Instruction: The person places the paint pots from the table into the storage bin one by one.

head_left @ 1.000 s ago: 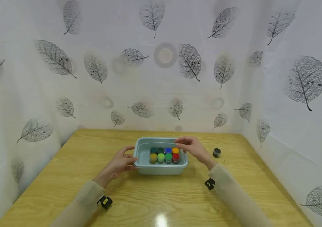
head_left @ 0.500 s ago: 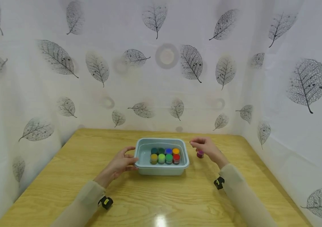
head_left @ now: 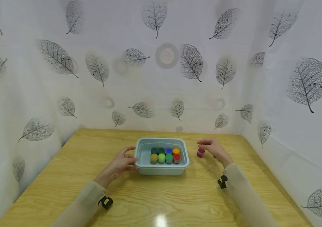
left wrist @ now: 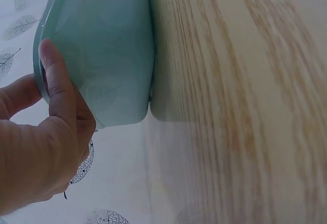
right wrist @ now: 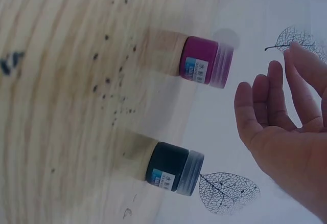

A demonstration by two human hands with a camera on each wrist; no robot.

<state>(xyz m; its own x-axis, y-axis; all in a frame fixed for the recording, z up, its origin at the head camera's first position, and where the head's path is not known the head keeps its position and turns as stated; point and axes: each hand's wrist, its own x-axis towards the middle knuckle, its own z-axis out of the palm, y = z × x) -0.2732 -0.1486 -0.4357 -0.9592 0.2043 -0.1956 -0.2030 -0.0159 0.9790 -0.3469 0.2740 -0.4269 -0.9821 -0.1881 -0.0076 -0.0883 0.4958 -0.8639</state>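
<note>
A pale blue-green plastic tub stands on the table in the head view, with several small paint jars in two rows inside. My left hand grips its left end; in the left wrist view, thumb and fingers pinch the rim of the tub. My right hand hovers just above and right of a magenta paint jar, holding nothing. The right wrist view has this hand with fingers loosely bent, apart from the magenta jar and a black paint jar, which the hand mostly hides from the head camera.
The wooden table carries small dark specks near the jars in the right wrist view. A white curtain with leaf prints surrounds its back and sides. Each wrist wears a small black camera.
My right hand has moved rightward from above the tub's right end to beside the magenta jar, which has come into view. The black jar is now mostly covered. My left hand stays on the tub.
</note>
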